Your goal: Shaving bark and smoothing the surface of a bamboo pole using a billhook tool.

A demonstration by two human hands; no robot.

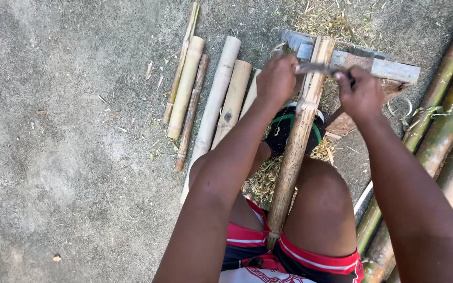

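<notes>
Long bamboo pole (295, 141) runs between knees, upper end on rusty metal frame (378, 65). Steel blade (318, 68) lies across pole; left hand (276, 78) fisted on one end, right hand (360, 94) gripping handle. Pale cut bamboo lengths (211, 99) lie left on rough concrete floor (53, 157).

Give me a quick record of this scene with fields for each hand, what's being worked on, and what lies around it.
left hand: grips one end of a grey metal blade
right hand: grips the blade's other end
blade: lies across a long tan bamboo pole
pole: runs between the person's knees, far end on a rusty metal block
left side: cut pale bamboo pieces lie side by side on the grey concrete ground
right side: long greenish bamboo stalks
</notes>
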